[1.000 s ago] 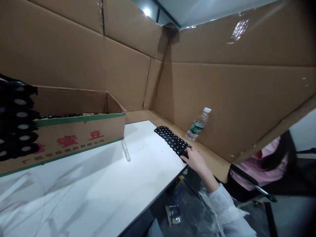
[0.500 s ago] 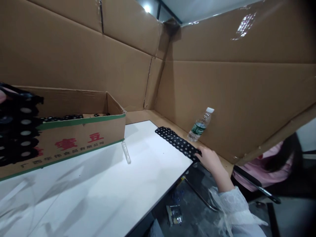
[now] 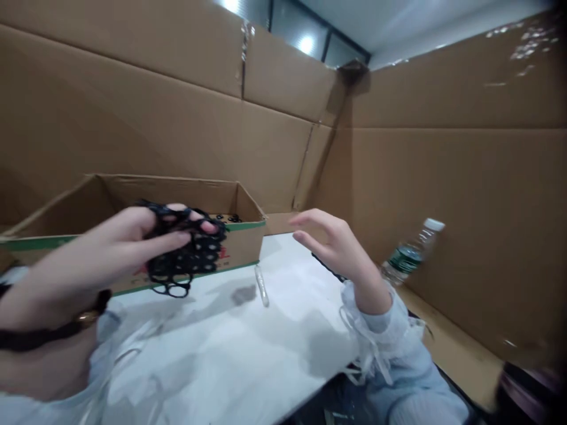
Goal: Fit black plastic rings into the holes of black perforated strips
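My left hand [image 3: 163, 236] grips a bundle of black perforated pieces [image 3: 201, 251], raised in front of the cardboard box [image 3: 245, 245]. Thumb and fingers pinch its upper part, and a few black rings dangle underneath. Over the white table [image 3: 230, 348], my right hand [image 3: 332, 239] hovers with thumb and fingers apart and nothing between them. Behind its wrist, a small part of a black strip [image 3: 326, 265] shows; the rest is hidden. More black pieces [image 3: 233, 218] lie inside the box.
A clear plastic tube [image 3: 261, 285] lies on the table near the box's right corner. At the right, a water bottle [image 3: 407, 255] with a green label leans by the cardboard wall [image 3: 478, 224]. Cardboard also stands behind the box.
My right hand has let go of the black dotted strip and moved up and left. My left hand with its bundle has come into fuller view. The camera view has turned left.
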{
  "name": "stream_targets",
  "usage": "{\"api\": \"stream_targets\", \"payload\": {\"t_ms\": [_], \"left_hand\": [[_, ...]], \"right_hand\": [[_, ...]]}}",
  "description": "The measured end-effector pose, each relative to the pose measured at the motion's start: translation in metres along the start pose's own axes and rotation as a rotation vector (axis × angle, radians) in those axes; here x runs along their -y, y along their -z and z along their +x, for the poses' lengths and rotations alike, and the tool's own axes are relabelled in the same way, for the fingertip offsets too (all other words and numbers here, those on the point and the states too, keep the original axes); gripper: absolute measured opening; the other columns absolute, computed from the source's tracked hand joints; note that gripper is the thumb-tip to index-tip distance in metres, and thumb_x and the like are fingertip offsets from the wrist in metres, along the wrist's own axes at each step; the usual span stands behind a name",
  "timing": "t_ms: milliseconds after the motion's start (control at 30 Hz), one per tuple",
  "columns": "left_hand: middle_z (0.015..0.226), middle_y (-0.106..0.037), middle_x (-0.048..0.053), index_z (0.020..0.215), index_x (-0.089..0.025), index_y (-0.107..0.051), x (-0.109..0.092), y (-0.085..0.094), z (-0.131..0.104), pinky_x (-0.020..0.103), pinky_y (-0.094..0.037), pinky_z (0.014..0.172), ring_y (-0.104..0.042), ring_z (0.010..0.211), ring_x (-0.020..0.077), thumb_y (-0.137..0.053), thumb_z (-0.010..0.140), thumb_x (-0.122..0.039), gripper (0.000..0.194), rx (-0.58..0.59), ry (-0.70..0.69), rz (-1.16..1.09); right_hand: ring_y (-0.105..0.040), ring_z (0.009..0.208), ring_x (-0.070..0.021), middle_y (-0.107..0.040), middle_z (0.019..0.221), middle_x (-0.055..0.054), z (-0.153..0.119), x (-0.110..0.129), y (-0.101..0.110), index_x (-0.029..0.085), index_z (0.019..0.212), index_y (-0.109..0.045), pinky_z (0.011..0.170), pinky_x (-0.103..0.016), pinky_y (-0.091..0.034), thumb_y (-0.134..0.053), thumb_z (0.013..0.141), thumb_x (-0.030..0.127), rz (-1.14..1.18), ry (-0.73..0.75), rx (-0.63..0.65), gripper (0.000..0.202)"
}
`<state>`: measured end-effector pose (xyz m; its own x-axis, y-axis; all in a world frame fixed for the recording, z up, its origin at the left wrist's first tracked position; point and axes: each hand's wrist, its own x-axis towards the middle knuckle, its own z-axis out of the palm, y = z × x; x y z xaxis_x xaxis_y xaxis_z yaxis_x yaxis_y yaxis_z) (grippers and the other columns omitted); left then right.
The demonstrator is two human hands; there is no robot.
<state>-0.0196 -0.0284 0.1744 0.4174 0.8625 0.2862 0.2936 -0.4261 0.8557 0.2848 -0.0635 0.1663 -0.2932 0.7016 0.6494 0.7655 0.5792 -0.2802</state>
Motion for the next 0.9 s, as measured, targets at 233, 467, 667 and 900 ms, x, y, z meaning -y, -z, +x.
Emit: {"api": "stream_targets", "payload": {"t_ms": [233, 467, 667, 900], "left_hand": [[0.067, -0.068, -0.002, 0.083, -0.017, -0.063, -0.006, -0.006, -0.001, 0.018, -0.05, 0.054, -0.062, 0.066, 0.0137, -0.059, 0.077, -0.038, 0.023, 0.061, 0.088, -0.003], [0.083, -0.068, -0.001, 0.095, -0.025, -0.063, 0.015, 0.004, -0.001, 0.023, -0.053, 0.058, -0.063, 0.072, 0.0171, -0.065, 0.071, -0.032, 0.025, -0.093, 0.134, -0.337], [0.08, -0.065, 0.003, 0.08, -0.02, -0.061, 0.009, -0.002, -0.003, 0.024, -0.051, 0.06, -0.06, 0.074, 0.0173, -0.058, 0.074, -0.058, 0.038, -0.132, 0.06, -0.211], [0.057, -0.047, -0.002, 0.062, -0.016, -0.045, 0.008, -0.01, 0.013, 0.019, -0.036, 0.042, -0.044, 0.052, 0.0107, -0.05, 0.077, -0.061, 0.047, -0.297, 0.095, 0.131]], "right_hand": [[-0.056, 0.103, -0.0183, -0.061, 0.11, -0.007, 0.054, 0.056, -0.058, 0.019, 0.112, -0.054, 0.089, -0.032, -0.045, -0.063, 0.076, 0.043, 0.347, 0.188, 0.046, 0.043], [-0.058, 0.099, -0.0164, -0.061, 0.11, -0.005, 0.069, 0.051, -0.095, 0.018, 0.114, -0.049, 0.086, -0.03, -0.045, -0.061, 0.078, 0.03, 0.6, 0.162, 0.3, 0.04], [-0.055, 0.079, -0.0116, -0.055, 0.089, -0.001, 0.068, 0.049, -0.105, 0.02, 0.101, -0.043, 0.073, -0.025, -0.045, -0.049, 0.075, 0.011, 0.482, 0.099, -0.128, 0.028], [-0.051, 0.077, -0.0126, -0.053, 0.085, -0.001, 0.066, 0.055, -0.099, 0.019, 0.089, -0.046, 0.069, -0.024, -0.044, -0.069, 0.069, 0.037, 0.384, 0.165, -0.063, 0.035]]}}
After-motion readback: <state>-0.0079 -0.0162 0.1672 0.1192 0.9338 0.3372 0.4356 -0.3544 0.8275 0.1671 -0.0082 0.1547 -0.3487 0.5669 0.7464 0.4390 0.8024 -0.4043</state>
